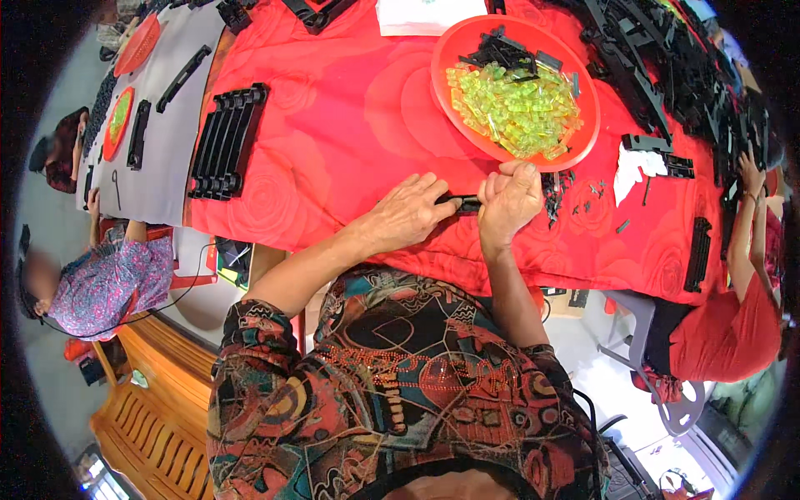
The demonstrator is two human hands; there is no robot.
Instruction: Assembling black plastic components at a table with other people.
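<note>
Between my hands, just above the red cloth, is a small black plastic part (469, 203), mostly covered by fingers. My left hand (410, 212) pinches its left end between thumb and fingers. My right hand (511, 202) is closed in a fist around the other end. Just beyond my right hand stands a round red tray (445, 108) holding a heap of yellow-green translucent pieces (517, 108), with black plastic parts (502, 52) on top. Small black bits (557, 193) lie scattered on the cloth beside my right hand.
Long black plastic parts (229, 142) are lined up at the left of the red tablecloth (333, 117). A large black pile (667, 67) covers the far right, near a white glove (637, 171). People sit at both sides; a wooden bench (154, 417) stands behind left.
</note>
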